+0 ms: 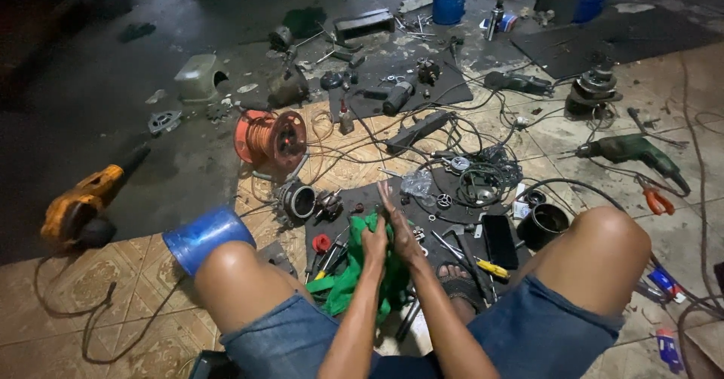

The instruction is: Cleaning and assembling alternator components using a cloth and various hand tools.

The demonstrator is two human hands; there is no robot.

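I sit on the floor with both knees raised and my hands together between them. My left hand (372,243) is closed on a green cloth (351,277) that hangs down toward my lap. My right hand (400,228) presses against the left one and the cloth, its fingers stretched upward and apart. Just beyond the hands a dark mat (437,220) carries small metal parts, a red cap (322,242), a black phone (498,240) and a yellow-handled screwdriver (492,267).
An orange cable reel (270,138) stands ahead left, a blue cylinder (205,233) by my left knee, a yellow blower (79,207) far left. A green drill (630,151) and orange pliers (658,198) lie right. Tangled black cables (483,175), a black cup (544,224) and a blue bucket (449,0) lie beyond.
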